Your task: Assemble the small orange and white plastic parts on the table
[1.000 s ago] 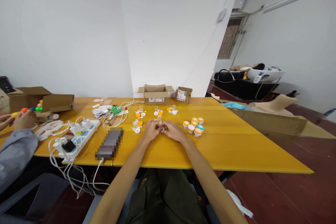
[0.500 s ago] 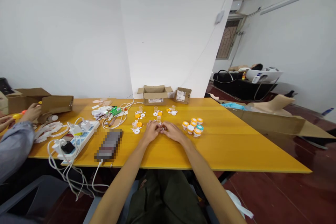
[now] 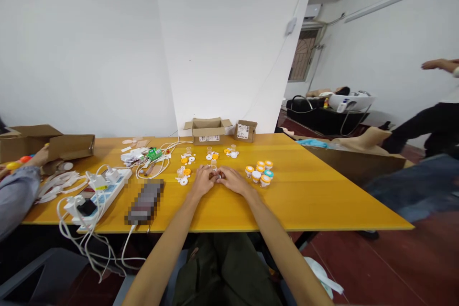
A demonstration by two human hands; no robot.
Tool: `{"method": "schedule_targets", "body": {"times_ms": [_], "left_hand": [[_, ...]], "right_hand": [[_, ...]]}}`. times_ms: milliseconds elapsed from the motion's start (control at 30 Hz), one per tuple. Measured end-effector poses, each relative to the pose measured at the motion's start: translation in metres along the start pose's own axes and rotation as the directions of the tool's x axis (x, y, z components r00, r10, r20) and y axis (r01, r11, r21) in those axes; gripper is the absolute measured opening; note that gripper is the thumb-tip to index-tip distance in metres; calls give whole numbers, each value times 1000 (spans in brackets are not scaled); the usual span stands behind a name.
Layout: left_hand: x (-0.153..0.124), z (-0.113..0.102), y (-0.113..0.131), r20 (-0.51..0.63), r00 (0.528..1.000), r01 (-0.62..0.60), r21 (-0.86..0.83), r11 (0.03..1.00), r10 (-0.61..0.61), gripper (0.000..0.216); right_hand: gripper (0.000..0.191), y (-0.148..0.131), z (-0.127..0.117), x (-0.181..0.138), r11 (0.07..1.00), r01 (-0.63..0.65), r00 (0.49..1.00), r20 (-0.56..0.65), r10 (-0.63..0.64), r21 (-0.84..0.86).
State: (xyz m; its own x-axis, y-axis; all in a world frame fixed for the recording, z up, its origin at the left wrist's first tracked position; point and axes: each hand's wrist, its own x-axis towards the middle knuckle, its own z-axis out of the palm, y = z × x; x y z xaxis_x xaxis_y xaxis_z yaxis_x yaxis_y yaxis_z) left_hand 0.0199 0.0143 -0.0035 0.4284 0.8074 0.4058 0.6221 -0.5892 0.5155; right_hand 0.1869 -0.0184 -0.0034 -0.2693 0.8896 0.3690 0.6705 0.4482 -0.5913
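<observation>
Over the middle of the yellow table (image 3: 304,201), my left hand (image 3: 203,180) and my right hand (image 3: 231,179) meet at the fingertips. Both are closed around something small that I cannot make out, since the fingers cover most of it. A clear cup (image 3: 214,163) stands just beyond the fingers. To the right is a cluster of small jars (image 3: 256,176) with orange, white and teal lids. Left of my hands lie an orange ring (image 3: 187,171) and a white disc (image 3: 183,181). More small orange and white parts (image 3: 212,156) sit in groups farther back.
Two cardboard boxes, one open (image 3: 209,135) and one smaller (image 3: 245,131), stand against the wall. A phone (image 3: 145,202) and a power strip (image 3: 107,196) with tangled cables lie left. A co-worker's sleeve (image 3: 16,196) is at far left. Another person (image 3: 437,119) is at far right.
The view has turned slightly to the right. A person has come into view at the far right. My hands stay together, with the fingers slightly shifted.
</observation>
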Motion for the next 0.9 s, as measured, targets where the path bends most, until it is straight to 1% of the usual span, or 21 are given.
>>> {"method": "schedule_targets", "body": {"times_ms": [333, 467, 600, 767, 900], "left_hand": [[1, 2, -4, 38, 998, -46, 6, 999, 46, 12], [2, 1, -4, 46, 998, -42, 12, 999, 41, 14], [2, 0, -4, 54, 997, -46, 11, 999, 46, 15], [1, 0, -5, 39, 999, -37, 27, 999, 36, 12], [2, 0, -6, 28, 998, -53, 10, 999, 53, 11]], "right_hand": [[16, -2, 1, 2, 999, -41, 999, 9, 42, -7], [14, -4, 0, 2, 999, -31, 999, 19, 31, -16], [15, -4, -2, 1, 999, -30, 1000, 0, 30, -32], [16, -3, -1, 2, 999, -13, 1000, -5, 13, -30], [16, -4, -2, 2, 999, -20, 1000, -10, 20, -25]]}}
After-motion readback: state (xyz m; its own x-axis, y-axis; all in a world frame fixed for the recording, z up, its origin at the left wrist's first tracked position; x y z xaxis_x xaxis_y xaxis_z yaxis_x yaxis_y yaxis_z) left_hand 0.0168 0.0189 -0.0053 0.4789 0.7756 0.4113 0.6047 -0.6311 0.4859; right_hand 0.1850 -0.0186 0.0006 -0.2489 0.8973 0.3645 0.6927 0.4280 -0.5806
